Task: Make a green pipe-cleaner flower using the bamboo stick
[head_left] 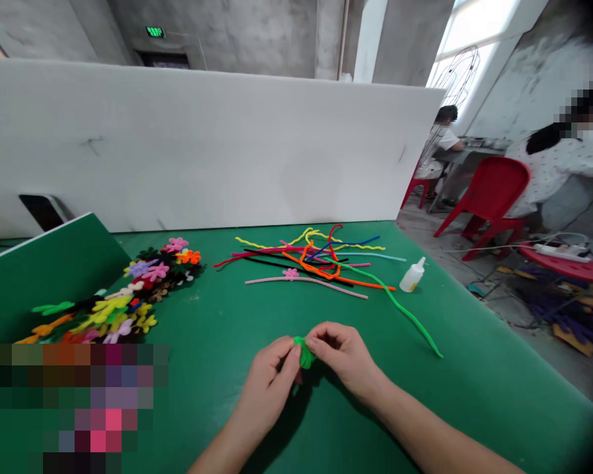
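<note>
Green fuzzy piece (306, 358) in a two-handed pinch

Held up over the green table (197, 388), on the near side of a loose pile of coloured fuzzy stems (306, 252). Left hand (271, 373) narrow, thumb and fingers closed on the left side of the piece; right hand (344, 355) likewise narrow, thumb and forefinger at the upper right edge. Full shape partly covered by the fingers, so cannot tell. Out of the pile toward the right, a long bright green stem (410, 317); along the near side, a pale pink stem (321, 282) with a small pink flower (290, 274) right by it. Right of the pile, a white nozzle bottle (411, 279). Well to the left, many-coloured fuzzy flowers (111, 308); behind everything, a white panel (202, 145)
</note>
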### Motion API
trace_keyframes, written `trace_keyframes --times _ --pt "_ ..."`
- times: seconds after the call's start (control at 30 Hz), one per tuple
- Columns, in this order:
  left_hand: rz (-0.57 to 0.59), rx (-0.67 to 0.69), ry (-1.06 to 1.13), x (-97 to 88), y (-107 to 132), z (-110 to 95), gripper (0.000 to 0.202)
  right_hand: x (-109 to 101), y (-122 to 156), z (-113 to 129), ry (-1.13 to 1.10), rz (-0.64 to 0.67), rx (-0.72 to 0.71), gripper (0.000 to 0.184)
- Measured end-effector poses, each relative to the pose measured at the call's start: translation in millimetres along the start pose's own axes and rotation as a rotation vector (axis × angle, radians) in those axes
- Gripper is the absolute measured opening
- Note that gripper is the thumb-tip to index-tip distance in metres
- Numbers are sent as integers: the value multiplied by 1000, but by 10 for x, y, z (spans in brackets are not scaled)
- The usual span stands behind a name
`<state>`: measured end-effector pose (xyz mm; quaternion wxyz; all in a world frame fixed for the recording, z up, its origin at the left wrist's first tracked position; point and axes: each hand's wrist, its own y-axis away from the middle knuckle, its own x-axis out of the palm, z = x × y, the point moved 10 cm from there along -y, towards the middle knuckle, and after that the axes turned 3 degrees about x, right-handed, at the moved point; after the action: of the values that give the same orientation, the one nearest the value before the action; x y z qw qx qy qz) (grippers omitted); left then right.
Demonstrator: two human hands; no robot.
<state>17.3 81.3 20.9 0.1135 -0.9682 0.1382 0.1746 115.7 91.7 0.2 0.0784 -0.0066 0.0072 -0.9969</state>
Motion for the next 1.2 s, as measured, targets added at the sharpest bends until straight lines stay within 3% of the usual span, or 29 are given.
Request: trace_keyframes --times 0.13,0.37,0.53,0.7,0.83,1.03,1.2 --pt "10 -127 175 49 -2 101 22 -34 27 69 90 -48 -62 15" --pt "-6 -271 388 70 4 270 17 -59 -8 76 58 -4 -50 22" --pt "6 -307 489 99 30 308 20 -64 39 233 218 -24 -166 10" --pt "29 -257 353 92 25 240 22 25 150 432 515 -8 -398 7" --pt "30 -159 227 69 1 128 19 96 203 490 645 35 -484 9" --pt "-30 61 -43 -11 -1 -116 21 89 213 498 585 16 -440 10" --pt "36 324 -346 57 66 -314 17 52 132 396 400 29 -291 12"
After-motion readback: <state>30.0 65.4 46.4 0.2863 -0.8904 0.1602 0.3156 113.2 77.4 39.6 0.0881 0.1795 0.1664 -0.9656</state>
